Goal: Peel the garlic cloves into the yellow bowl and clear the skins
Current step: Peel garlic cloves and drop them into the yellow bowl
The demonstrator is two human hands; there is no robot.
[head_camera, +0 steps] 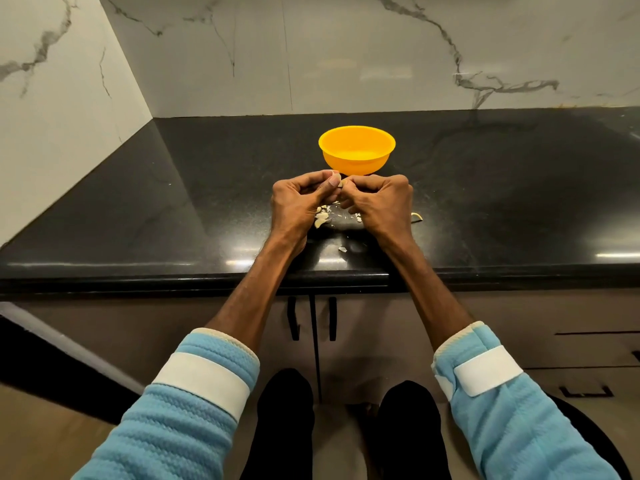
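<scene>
The yellow bowl [356, 150] stands on the black counter just beyond my hands; its inside looks bare from here. My left hand [298, 199] and my right hand [381, 202] meet fingertip to fingertip in front of the bowl, pinching a small garlic clove [343, 183] between them. Most of the clove is hidden by my fingers. Garlic cloves and pale skins [321, 219] lie on the counter under and between my hands. One loose skin flake [343, 250] lies nearer the counter's front edge.
The black counter [173, 209] ends at a marble wall [346, 53] behind and on the left. A curled skin [416, 218] lies right of my right hand. Cabinet doors with black handles [294, 318] are below the counter edge.
</scene>
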